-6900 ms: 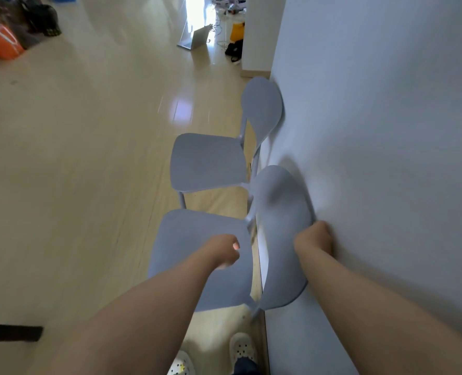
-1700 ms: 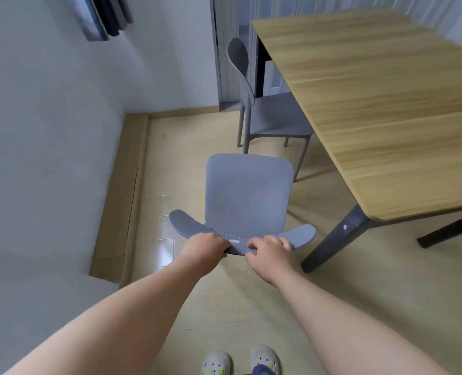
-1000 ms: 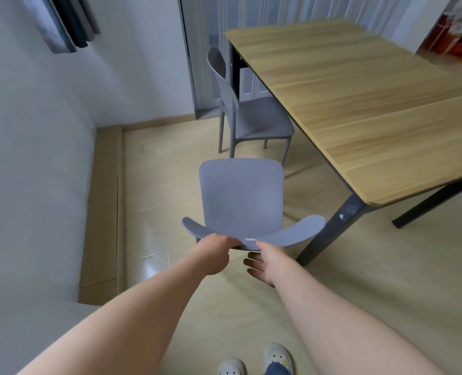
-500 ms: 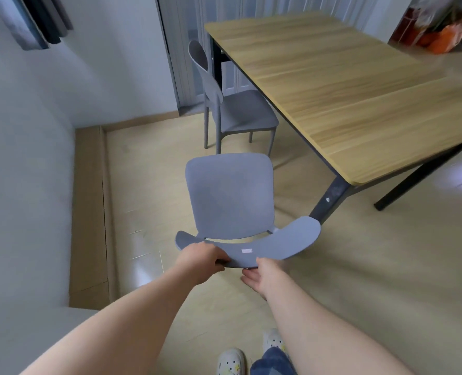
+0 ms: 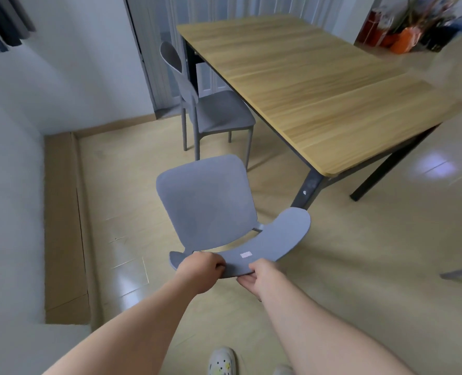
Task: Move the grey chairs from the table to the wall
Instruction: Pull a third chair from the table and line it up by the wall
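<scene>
- Grey chair (image 5: 205, 204) stands clear of the bench (image 5: 313, 85), seat facing away from the person, its curved backrest nearest them.
- Left hand (image 5: 200, 272) is closed over the top edge of the backrest; right hand (image 5: 259, 274) grips the same edge from beneath, fingers curled under. The paired grip likely steadies the chair for a lift or drag.
- Second grey chair (image 5: 210, 109) remains tucked at the bench's side, seat partly under the top.
- Wall (image 5: 10, 185) lies to the left, floor beside it open.
- Judgement: carry phase just begun; watch the bench leg (image 5: 309, 189), close to the backrest's right tip.
</scene>
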Demonstrator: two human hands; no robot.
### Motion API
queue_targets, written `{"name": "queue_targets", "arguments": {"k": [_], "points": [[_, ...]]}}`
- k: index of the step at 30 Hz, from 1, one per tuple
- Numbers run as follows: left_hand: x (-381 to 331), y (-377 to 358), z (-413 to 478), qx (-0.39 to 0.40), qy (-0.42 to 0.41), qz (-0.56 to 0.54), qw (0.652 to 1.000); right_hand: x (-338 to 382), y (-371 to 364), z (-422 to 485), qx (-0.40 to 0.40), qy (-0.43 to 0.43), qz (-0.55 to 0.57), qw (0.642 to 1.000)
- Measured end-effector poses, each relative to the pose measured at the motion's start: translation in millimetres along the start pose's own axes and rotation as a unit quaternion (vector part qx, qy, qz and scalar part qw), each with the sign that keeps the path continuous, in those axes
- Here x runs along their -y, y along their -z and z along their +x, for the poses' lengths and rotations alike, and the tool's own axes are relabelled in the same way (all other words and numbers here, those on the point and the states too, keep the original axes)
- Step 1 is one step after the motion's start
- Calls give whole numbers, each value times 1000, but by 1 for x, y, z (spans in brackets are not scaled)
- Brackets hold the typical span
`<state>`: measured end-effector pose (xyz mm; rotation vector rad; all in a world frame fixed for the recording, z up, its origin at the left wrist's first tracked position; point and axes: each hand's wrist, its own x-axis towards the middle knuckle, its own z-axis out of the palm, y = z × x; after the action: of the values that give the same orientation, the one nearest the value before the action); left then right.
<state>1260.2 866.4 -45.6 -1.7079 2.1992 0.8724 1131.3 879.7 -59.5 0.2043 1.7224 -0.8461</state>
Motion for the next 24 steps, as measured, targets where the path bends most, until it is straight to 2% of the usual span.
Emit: {"name": "queue_targets", "arguments": {"k": [5,10,12,18,24], "points": [[-48,-18,12,66,-21,0,998,27,59,3,-23,52,9,998],[-82,-29,21,101,-23,3,995,29,122,19,-123,86,-32,988],[-99,-34,21,107,-22,7,994,25,141,28,-138,87,-66,985],[-163,-58,20,125,-9,21,992,22,190,49,-105,41,-70,991],[-248,-80,17,124,-11,9,992,49,257,66,-121,84,-86,985]]}}
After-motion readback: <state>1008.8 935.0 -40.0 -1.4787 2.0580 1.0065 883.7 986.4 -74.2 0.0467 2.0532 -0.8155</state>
